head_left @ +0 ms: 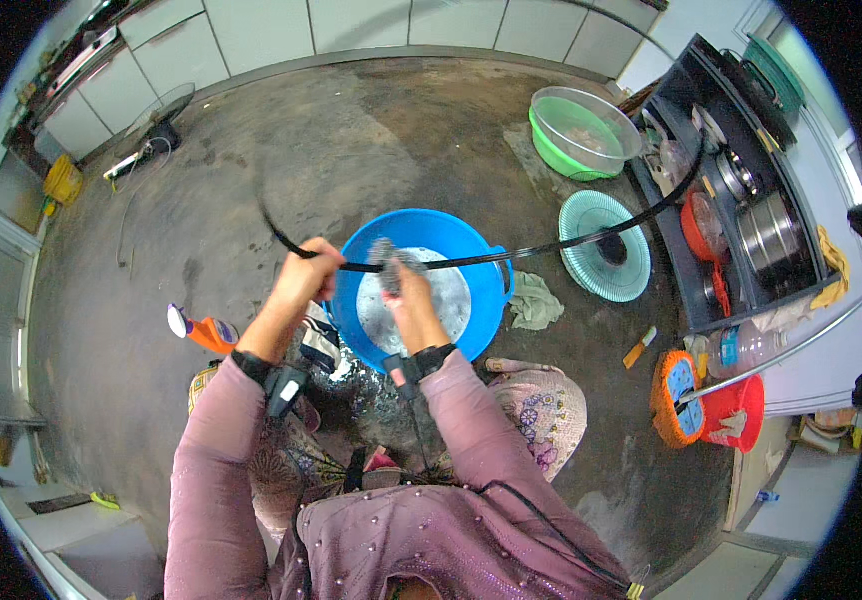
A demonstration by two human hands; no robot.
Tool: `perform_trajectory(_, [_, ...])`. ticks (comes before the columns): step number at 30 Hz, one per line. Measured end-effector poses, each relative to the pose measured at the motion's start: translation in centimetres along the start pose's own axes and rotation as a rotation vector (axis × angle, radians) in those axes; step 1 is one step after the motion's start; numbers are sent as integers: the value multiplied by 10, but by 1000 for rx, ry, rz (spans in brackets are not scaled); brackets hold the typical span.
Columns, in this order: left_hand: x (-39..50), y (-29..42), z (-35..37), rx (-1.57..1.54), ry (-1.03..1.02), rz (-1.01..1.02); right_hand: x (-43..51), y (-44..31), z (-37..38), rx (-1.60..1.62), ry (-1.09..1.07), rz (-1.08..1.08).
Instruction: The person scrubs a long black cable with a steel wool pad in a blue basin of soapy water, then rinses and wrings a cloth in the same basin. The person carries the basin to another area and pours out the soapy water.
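Observation:
A long black flexible hose or cable (509, 257) runs in a curve across the view, above a blue plastic tub (489, 304) of sudsy water (442, 300). Near the tub's left rim my left hand (316, 271) is closed around it. Just to the right, over the water, my right hand (408, 296) presses a grey scouring pad (393, 266) around the same black length; the pad is blurred. Both ends of the black length are hard to make out.
A grey-green cloth (536, 301) lies right of the tub, near a teal fan-like disc (588, 262) and a knife (639, 347). An orange spray bottle (213, 334) is at the left. Nested basins (551, 150), a dark pot rack (761, 172) and an orange mop head (675, 397) stand right.

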State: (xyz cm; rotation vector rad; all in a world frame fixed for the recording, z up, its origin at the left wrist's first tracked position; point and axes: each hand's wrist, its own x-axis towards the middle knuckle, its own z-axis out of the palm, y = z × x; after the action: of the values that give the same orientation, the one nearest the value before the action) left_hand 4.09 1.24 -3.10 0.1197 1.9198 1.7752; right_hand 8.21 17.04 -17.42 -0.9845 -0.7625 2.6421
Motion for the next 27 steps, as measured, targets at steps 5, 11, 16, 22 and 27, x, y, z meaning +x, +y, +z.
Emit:
perform_trajectory(5, [-18, 33, -53, -31, 24, 72, 28, -39, -43, -272, 214, -58])
perform_trajectory(11, [-33, 61, -96, -251, 337, 295, 30, -53, -53, -221, 366, -120])
perform_trajectory(16, [-17, 51, -85, 185, 423, 515, 14, -30, -22, -154, 178, -17])
perform_trajectory(22, [-10, 39, -65, -105, 178, 432, -5, -19, 9, -60, 61, 57])
perform_trajectory(27, [-7, 29, -24, -435, 67, 487, -29, 1, 39, 120, -110, 304])
